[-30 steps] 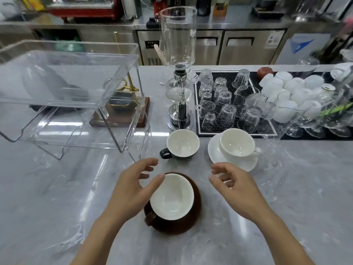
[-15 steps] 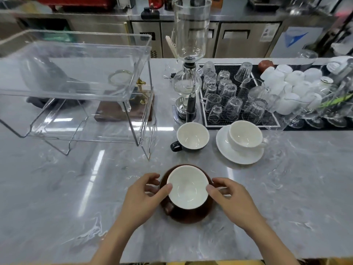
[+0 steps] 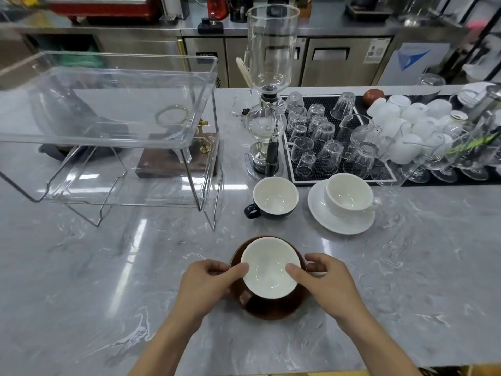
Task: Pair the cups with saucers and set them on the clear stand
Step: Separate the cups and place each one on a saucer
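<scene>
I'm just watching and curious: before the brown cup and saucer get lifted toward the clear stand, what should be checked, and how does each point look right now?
1. Brown cup sits on brown saucer: ok.
2. Left hand grips the saucer's left edge, thumb on the cup rim: ok.
3. Right hand grips the right edge likewise: ok.
4. Clear stand has free room on its top tray: ok.
5. Fingers fully under the saucer: cannot tell, hidden beneath it.
6. Black cup has a saucer: not ok, it stands bare on the counter.
</scene>
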The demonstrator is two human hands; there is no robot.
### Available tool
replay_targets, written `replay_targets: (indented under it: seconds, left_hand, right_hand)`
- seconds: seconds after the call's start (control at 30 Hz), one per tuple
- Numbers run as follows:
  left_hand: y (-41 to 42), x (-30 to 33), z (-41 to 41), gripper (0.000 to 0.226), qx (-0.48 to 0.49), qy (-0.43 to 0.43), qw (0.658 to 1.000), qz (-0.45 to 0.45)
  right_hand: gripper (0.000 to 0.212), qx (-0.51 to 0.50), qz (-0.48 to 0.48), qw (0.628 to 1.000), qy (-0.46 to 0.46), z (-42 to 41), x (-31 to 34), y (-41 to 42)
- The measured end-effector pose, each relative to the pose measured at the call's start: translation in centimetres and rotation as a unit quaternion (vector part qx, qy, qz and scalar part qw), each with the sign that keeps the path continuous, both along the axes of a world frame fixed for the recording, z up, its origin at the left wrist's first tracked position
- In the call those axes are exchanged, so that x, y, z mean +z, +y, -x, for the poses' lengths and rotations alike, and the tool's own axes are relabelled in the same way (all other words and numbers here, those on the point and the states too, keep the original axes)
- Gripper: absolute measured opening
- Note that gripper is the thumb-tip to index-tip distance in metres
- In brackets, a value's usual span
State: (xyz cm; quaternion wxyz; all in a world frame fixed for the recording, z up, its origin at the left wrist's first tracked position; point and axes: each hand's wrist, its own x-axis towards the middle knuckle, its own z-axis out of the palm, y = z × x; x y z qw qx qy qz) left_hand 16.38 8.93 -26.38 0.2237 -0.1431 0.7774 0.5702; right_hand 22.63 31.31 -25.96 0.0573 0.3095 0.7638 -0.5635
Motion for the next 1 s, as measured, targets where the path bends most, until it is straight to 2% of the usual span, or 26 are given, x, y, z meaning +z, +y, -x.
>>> replay_targets:
  seconds: [0.17,0.27,0.4,0.57,0.73,0.9,1.0]
  left_hand:
    - [0.0,0.2,0.0,0.034,0.019,-0.026,0.999,-0.033]
    - [-0.1,0.3,0.0,0.032,0.021,-0.034,0.998,-0.043]
    - [-0.2,0.6,0.0,0.041,0.023,-0.041,0.997,-0.061]
    - [0.4,0.9,0.3,0.028,0.024,-0.025,0.997,-0.066]
    - [2.4,1.4,0.4,0.052,0.002,-0.011,0.997,-0.075]
    - [5.6,1.6,0.3,0.034,-0.023,0.0,0.997,-0.072]
    - [7.9,1.8,0.2,0.039,-0.053,-0.005,0.996,-0.072]
  right_hand:
    - [0.04,-0.016,0.052,0.998,0.017,0.2,0.4,-0.5]
    - [0.032,-0.031,0.076,0.996,0.032,0.2,0.7,-0.6]
    - [0.033,-0.034,0.084,0.995,0.045,0.3,0.8,-0.7]
    - [0.039,-0.035,0.096,0.993,0.056,0.5,1.3,0.3]
    - [0.039,-0.048,0.112,0.99,0.07,-0.1,1.8,2.3]
    - [0.037,-0.082,0.109,0.987,0.084,-1.2,2.1,5.0]
    - [0.03,-0.099,0.108,0.985,0.093,-2.3,2.4,7.0]
